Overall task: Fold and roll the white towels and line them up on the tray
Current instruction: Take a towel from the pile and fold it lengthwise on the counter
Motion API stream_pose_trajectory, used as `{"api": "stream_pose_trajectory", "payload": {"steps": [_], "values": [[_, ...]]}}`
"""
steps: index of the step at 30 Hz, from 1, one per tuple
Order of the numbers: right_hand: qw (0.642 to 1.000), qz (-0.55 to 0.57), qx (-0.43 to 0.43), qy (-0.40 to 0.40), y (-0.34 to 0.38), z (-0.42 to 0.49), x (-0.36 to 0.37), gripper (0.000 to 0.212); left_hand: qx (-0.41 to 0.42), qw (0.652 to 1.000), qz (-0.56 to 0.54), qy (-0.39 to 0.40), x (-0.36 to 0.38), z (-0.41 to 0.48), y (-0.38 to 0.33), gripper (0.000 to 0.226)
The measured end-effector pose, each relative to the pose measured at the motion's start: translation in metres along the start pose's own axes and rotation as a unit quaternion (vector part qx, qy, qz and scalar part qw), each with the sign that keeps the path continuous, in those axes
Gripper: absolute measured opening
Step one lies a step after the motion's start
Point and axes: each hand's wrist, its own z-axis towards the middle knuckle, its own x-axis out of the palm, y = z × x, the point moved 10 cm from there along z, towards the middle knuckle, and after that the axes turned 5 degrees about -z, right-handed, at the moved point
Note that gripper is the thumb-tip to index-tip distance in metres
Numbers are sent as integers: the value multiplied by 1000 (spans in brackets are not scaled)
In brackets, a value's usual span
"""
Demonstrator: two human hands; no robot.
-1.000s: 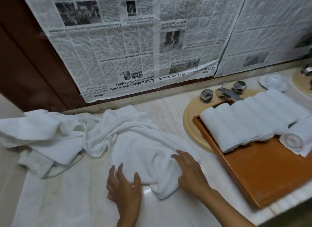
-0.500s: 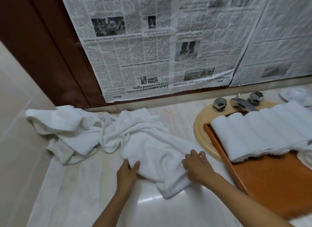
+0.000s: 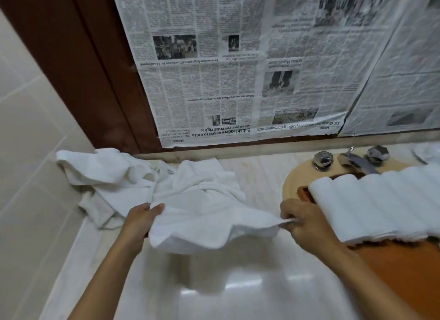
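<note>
A loose white towel (image 3: 209, 222) is stretched between my hands a little above the marble counter. My left hand (image 3: 140, 220) grips its left edge, thumb on top. My right hand (image 3: 304, 224) pinches its right corner. More crumpled white towels (image 3: 102, 172) lie in a heap at the back left, and the held towel still trails into them. Several rolled white towels (image 3: 371, 205) lie side by side on the brown wooden tray (image 3: 404, 272) at the right.
The tray rests over a beige sink (image 3: 295, 179) with a chrome tap (image 3: 357, 161) and two knobs. Newspaper (image 3: 238, 81) covers the wall behind. A tiled wall (image 3: 28, 176) closes the left side. The glossy counter (image 3: 214, 291) stretches in front of me.
Both hands went from resting on the towel to grasping its edges and lifting it off the counter, pulling it taut. The camera shifted left and closer.
</note>
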Motion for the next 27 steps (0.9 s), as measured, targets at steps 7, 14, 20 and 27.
{"api": "stream_pose_trajectory", "payload": {"steps": [7, 14, 20, 27], "values": [[936, -138, 33, 322, -31, -140, 117, 32, -86, 986, 131, -56, -9, -88, 130, 63], [933, -153, 283, 160, -43, -159, 85, 30, -95, 970, 217, -49, -4, -163, 163, 69], [854, -180, 439, 212, -46, -197, 90, 45, -98, 952, 288, -9, -15, -182, 187, 24], [858, -28, 471, 204, -36, -202, 104, 12, -147, 978, 105, -105, -47, -182, 200, 23]]}}
